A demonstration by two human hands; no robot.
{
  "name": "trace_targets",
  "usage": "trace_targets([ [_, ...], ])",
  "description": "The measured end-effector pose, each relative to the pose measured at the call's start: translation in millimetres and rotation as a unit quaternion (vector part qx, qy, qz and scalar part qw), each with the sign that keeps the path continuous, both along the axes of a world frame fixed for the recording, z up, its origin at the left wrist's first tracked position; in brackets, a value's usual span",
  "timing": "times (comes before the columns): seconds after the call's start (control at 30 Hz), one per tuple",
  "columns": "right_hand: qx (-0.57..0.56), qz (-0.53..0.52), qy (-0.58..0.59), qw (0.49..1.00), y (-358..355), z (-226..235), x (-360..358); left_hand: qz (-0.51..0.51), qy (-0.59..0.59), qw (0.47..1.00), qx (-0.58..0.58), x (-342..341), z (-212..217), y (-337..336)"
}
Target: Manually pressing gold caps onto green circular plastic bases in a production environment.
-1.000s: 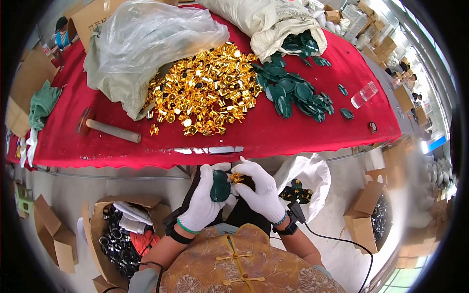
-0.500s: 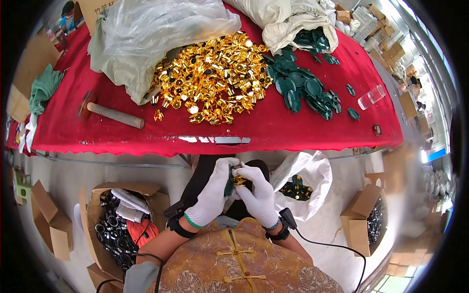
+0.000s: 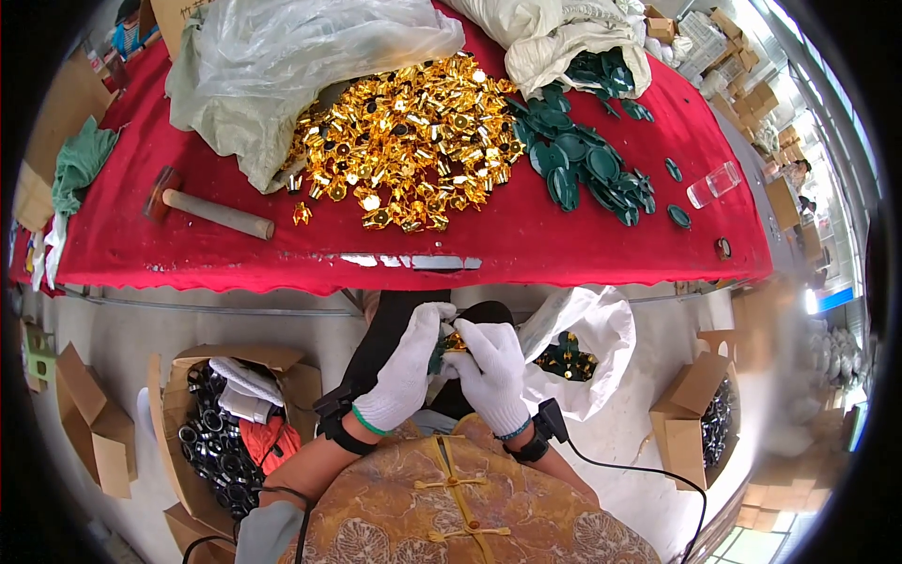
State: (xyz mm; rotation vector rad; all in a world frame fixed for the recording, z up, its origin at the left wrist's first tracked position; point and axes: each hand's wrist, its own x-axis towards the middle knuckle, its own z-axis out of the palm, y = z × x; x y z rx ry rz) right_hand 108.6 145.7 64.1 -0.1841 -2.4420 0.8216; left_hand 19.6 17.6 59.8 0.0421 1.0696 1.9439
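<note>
Both of my hands wear white gloves and meet over my lap, below the table edge. My left hand (image 3: 406, 370) and my right hand (image 3: 490, 371) pinch together a small gold piece (image 3: 455, 341) fitted against a dark green piece (image 3: 438, 354), mostly hidden by the fingers. On the red tablecloth (image 3: 564, 235) lies a heap of shiny gold pieces (image 3: 413, 141), with a pile of dark green oval caps (image 3: 578, 164) to its right.
A wooden mallet (image 3: 207, 211) lies at the table's left. Clear plastic bag (image 3: 282, 56) and white sack (image 3: 554, 38) sit behind the piles. A white bag with assembled pieces (image 3: 568, 352) stands at my right, an open carton of dark parts (image 3: 211, 423) at my left. A clear cup (image 3: 714, 183) is at the right.
The view has tilted down, so my hands sit lower and closer to my body. They keep working the same gold and green pieces together.
</note>
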Motion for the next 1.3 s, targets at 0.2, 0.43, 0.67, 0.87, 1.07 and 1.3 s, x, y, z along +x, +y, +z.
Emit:
trace_targets([
  [0.2, -0.081, 0.013, -0.083, 0.993, -4.3, 8.0, 5.7, -0.014, 0.01, 1.0, -0.005, 1.4, -2.1, -1.2],
  [0.43, -0.282, 0.019, -0.152, 0.947, 1.6, 14.2, 4.7, -0.035, 0.095, 0.994, -0.035, 1.4, -6.2, -1.7],
  [0.67, -0.124, 0.088, -0.129, 0.98, 5.8, 13.8, 2.3, -0.04, 0.17, 0.984, -0.045, -1.2, -10.7, -5.0],
  [0.87, -0.094, 0.074, -0.178, 0.977, 4.9, 12.4, 2.9, -0.024, 0.138, 0.988, -0.066, -2.9, -13.1, -7.0],
  [1.07, -0.245, 0.047, -0.174, 0.953, 1.1, 9.3, 5.8, -0.047, 0.101, 0.99, -0.088, -5.8, -1.9, -9.8],
  [1.3, -0.447, 0.027, -0.211, 0.869, -0.4, 4.3, 9.7, -0.057, 0.121, 0.981, -0.142, -6.1, -3.6, -8.5],
])
